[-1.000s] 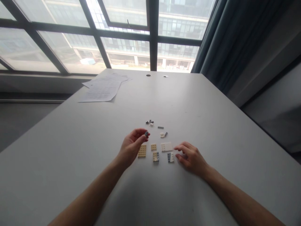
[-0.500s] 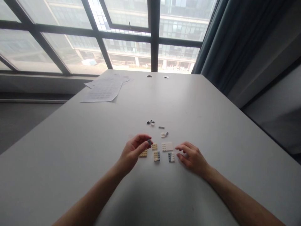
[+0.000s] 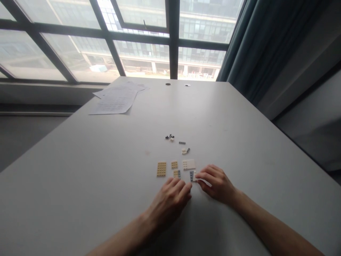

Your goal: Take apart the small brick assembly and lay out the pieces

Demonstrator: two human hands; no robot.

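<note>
The left hand is laid on the white table, fingers curled together just below the tan and grey brick; whether something is held inside cannot be told. The right hand is placed beside it, and the grey and white brick is touched by its loosely bent fingers. A tan plate and a white plate are seen just beyond.

Soft daylight from the overexposed window, dim foreground, wide-angle bending at edges.
</note>
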